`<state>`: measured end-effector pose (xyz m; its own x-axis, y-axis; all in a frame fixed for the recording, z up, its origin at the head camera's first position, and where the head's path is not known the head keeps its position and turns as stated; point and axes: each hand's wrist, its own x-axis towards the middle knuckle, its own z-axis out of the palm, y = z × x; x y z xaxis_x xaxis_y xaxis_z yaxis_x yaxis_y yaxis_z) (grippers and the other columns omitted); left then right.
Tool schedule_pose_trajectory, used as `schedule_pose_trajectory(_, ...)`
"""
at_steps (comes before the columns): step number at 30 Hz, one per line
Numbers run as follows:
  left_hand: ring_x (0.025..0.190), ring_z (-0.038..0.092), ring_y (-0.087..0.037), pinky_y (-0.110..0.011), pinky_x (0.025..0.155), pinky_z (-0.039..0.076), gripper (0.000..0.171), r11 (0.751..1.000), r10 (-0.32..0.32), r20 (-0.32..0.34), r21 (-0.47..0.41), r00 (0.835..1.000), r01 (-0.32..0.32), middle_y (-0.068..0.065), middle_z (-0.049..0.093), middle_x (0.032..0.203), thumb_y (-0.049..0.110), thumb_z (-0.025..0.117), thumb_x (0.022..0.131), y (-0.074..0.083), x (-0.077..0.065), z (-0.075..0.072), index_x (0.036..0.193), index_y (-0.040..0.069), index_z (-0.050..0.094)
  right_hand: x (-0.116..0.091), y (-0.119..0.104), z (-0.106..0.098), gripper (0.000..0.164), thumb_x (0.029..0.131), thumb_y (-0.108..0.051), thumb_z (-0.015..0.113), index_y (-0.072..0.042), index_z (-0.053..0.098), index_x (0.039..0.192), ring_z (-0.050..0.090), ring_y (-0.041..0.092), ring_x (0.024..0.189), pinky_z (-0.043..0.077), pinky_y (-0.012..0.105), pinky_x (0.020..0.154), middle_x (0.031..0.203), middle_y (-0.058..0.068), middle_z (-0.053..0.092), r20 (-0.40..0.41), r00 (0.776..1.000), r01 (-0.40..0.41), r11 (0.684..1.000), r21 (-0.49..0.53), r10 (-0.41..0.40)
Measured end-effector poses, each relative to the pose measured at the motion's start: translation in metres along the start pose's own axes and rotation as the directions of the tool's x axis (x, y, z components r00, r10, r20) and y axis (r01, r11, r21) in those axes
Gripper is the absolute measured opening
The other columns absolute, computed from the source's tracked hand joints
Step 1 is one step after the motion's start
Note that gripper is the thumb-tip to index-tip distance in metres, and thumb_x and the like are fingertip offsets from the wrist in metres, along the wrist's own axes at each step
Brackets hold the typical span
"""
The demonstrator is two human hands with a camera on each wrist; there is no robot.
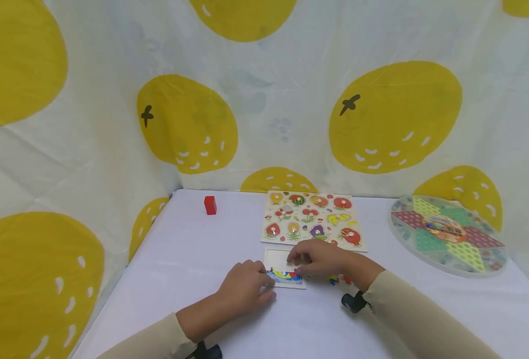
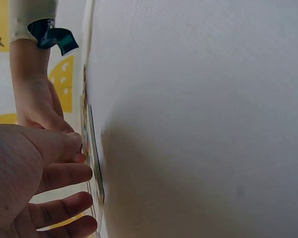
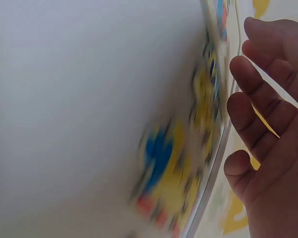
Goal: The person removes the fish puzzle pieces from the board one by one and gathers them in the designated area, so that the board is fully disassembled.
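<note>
Some loose pieces (image 1: pixel 333 280) lie right of the puzzle frame (image 1: pixel 276 258), nearer your relaxed, seemingly empty right grip (image 1: pixel 321 257) over its right side than your loose-fingered left grip (image 1: pixel 245 285) at its near-left corner.

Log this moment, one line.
puzzle frame: partly filled; left grip: at its left edge; right grip: over its right side; loose pieces: right of it

The bench (image 1: pixel 179 259) before me presents a smooth, matt cloth surface; my sleeves (image 1: pixel 417 309) are matt cloth. The round game board (image 1: pixel 443 229) appears glossy plastic, the picture tray (image 1: pixel 276 259) smooth wood or card.
</note>
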<state>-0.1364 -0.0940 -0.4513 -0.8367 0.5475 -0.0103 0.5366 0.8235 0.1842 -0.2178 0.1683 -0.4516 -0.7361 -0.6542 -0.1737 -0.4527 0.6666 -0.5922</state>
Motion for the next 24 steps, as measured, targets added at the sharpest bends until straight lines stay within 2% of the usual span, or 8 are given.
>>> schedule_pose_trajectory(6, 0.085, 0.053, -0.008, -0.028, 0.074, 0.046, 0.028, 1.000, 0.007, -0.021, 0.022, 1.000, -0.006, 0.010, 0.065, 0.098, 0.045, 0.083, 0.092, -0.006, -0.007, 0.001, 0.115, 0.030, 0.085, 0.021, -0.012, 0.012, 0.032, 0.096, -0.025, 0.082, -0.029, 0.076, 0.128, 0.058, 0.009, 0.103, 0.051, 0.035, 0.095, 0.111, -0.019, 0.066, 0.023, 0.998, 0.055, 0.998, -0.034, -0.054)
schedule_pose_trajectory(10, 0.084, 0.053, -0.008, -0.027, 0.073, 0.044, 0.027, 1.000, 0.003, -0.031, 0.019, 1.000, -0.003, 0.011, 0.064, 0.097, 0.045, 0.083, 0.092, -0.010, -0.010, 0.003, 0.114, 0.030, 0.086, 0.028, -0.015, 0.016, 0.034, 0.096, -0.025, 0.083, -0.030, 0.077, 0.129, 0.057, 0.008, 0.098, 0.051, 0.031, 0.090, 0.109, -0.019, 0.065, 0.046, 0.995, 0.094, 0.994, -0.057, -0.092)
schedule_pose_trajectory(16, 0.084, 0.052, -0.007, -0.027, 0.074, 0.044, 0.026, 1.000, -0.007, -0.016, -0.009, 1.000, 0.007, 0.011, 0.063, 0.096, 0.045, 0.083, 0.092, -0.012, -0.012, 0.004, 0.114, 0.031, 0.086, 0.033, -0.019, 0.019, 0.036, 0.094, -0.023, 0.085, -0.031, 0.078, 0.128, 0.056, 0.008, 0.091, 0.050, 0.029, 0.082, 0.105, -0.021, 0.063, 0.066, 0.993, 0.104, 0.993, -0.058, -0.100)
schedule_pose_trajectory(24, 0.083, 0.053, -0.008, -0.027, 0.070, 0.042, 0.028, 1.000, 0.011, -0.020, 0.028, 1.000, -0.010, 0.010, 0.065, 0.095, 0.044, 0.083, 0.092, -0.013, -0.018, 0.001, 0.117, 0.032, 0.085, 0.037, -0.029, 0.017, 0.031, 0.092, -0.020, 0.087, -0.030, 0.080, 0.121, 0.056, 0.009, 0.084, 0.049, 0.029, 0.079, 0.099, -0.016, 0.063, 0.081, 0.991, 0.113, 0.990, -0.080, -0.107)
